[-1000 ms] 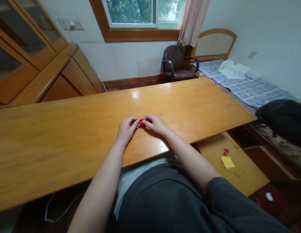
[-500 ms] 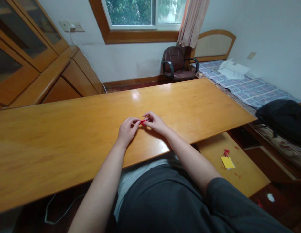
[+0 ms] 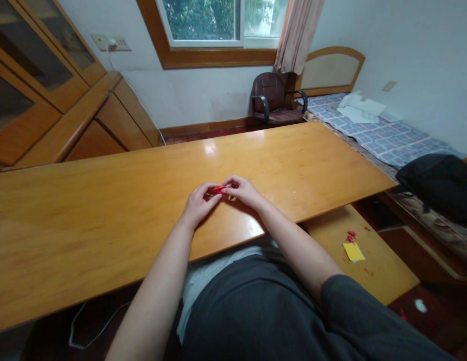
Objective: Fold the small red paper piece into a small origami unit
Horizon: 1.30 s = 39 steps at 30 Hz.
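Observation:
Just above the wooden table point(image 3: 105, 215), a small red folded piece point(image 3: 219, 189), perhaps paper, is held between both hands. My left hand point(image 3: 198, 204) pinches its left side with thumb and fingers closed on it. On the other side, the fingertips of my right hand point(image 3: 241, 190) grip it, the fingers curled. Much of the piece is hidden by the fingers, so its exact shape cannot be made out.
A lower wooden surface point(image 3: 379, 273) at the right bears a yellow paper square point(image 3: 353, 252) and small red pieces point(image 3: 351, 235). Beyond are a brown armchair point(image 3: 269, 95), a bed point(image 3: 391, 135) and a black bag point(image 3: 440, 183). Cabinets point(image 3: 79, 110) stand left.
The red piece has been turned a little in the fingers and shows a flatter, longer face. My left fingertips have shifted slightly right, towards my right hand.

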Each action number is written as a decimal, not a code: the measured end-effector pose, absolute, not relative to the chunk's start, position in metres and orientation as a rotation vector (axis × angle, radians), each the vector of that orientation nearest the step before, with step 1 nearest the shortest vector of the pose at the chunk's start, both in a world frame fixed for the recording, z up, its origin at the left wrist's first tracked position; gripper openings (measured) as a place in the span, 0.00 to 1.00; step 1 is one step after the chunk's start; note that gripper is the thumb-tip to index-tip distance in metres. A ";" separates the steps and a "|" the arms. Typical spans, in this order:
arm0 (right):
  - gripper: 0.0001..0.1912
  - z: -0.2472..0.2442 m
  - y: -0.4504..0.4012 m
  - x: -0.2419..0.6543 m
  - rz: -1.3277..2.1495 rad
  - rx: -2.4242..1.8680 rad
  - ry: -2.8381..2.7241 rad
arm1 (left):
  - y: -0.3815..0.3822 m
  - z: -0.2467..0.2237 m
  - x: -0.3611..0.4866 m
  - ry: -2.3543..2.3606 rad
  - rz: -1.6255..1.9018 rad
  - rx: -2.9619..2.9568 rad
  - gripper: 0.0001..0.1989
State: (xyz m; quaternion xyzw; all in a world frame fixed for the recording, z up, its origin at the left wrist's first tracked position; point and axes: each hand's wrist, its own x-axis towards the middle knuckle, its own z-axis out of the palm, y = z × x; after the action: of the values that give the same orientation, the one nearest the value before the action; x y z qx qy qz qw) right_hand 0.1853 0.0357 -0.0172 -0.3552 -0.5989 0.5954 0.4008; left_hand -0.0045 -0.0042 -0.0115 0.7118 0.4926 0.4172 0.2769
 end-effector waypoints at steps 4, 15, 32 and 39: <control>0.15 -0.016 0.035 0.187 1.532 -0.923 -1.540 | -0.003 -0.014 -0.006 1.309 1.105 1.921 0.15; 0.17 -0.012 0.034 0.188 1.608 -0.908 -1.507 | -0.004 -0.011 -0.005 1.277 1.040 2.000 0.15; 0.15 -0.011 0.032 0.190 1.627 -0.758 -1.436 | -0.003 -0.013 -0.006 1.387 1.168 1.737 0.17; 0.15 -0.015 0.033 0.189 1.606 -0.780 -1.425 | 0.001 -0.020 -0.009 1.318 1.200 1.649 0.19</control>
State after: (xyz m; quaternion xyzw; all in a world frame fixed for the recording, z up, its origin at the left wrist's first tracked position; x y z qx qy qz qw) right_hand 0.1888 0.0330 -0.0147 -0.3107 -0.5676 0.6393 0.4155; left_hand -0.0086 0.0007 -0.0201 0.6364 0.5086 0.4630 0.3492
